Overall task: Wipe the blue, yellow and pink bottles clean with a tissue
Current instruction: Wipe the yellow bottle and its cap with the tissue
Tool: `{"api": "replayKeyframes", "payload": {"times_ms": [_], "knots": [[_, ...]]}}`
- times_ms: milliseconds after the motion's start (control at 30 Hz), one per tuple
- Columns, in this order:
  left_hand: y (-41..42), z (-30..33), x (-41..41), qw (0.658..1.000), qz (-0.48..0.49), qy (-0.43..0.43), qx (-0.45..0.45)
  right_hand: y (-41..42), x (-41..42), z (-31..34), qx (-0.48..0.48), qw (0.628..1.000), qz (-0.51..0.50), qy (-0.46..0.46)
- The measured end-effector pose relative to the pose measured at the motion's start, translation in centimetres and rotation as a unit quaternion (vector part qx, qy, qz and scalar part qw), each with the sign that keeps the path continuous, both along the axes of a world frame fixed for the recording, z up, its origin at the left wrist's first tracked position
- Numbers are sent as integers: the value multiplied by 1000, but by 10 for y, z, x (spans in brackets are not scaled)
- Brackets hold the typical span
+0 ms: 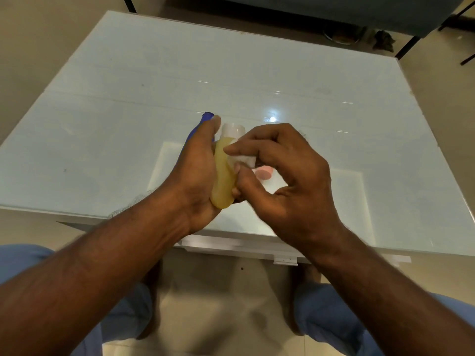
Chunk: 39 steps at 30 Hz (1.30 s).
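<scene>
My left hand (195, 173) grips a yellow bottle (224, 176) with a white cap, holding it tilted above the near part of the table. My right hand (285, 176) pinches a folded white tissue (244, 158) against the bottle's upper side. Behind my left hand a strip of the blue bottle (198, 127) shows, mostly hidden. Only a small part of the pink bottle (264, 172) is visible under my right hand's fingers.
The white glossy table (180, 80) spreads out ahead, its front edge close to my knees. Dark furniture legs and a metal bowl (340, 37) stand on the floor beyond the far edge.
</scene>
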<state>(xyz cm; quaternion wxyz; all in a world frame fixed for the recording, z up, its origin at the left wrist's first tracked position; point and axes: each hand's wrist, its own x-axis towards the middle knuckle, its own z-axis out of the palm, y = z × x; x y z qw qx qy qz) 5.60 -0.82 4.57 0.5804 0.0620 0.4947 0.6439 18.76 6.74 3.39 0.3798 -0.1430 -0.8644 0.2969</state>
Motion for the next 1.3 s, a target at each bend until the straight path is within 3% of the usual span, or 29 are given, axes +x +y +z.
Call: {"api": "replayKeyframes", "payload": {"times_ms": [167, 367, 567, 667, 767, 900, 1033, 1200, 1300], "knots": [[2, -1, 3, 998, -12, 53, -31, 10, 2, 0, -68, 997, -34, 15], [1, 5, -5, 998, 60, -9, -17, -9, 1, 1, -7, 995, 93, -31], [3, -1, 3, 998, 16, 65, 21, 19, 6, 7, -85, 995, -50, 23], [3, -2, 0, 998, 43, 40, 23, 7, 6, 5, -96, 995, -4, 8], [1, -1, -7, 998, 43, 34, 22, 2, 6, 4, -43, 998, 32, -24], [2, -5, -8, 997, 16, 47, 56, 15, 8, 12, -137, 990, -27, 37], [5, -8, -7, 998, 12, 21, 66, 9, 8, 10, -186, 982, -17, 31], [4, 6, -14, 997, -10, -30, 71, -8, 4, 4, -103, 990, 90, -22], [3, 7, -15, 995, -1, -40, 89, -6, 3, 6, -55, 995, 82, -23]]}}
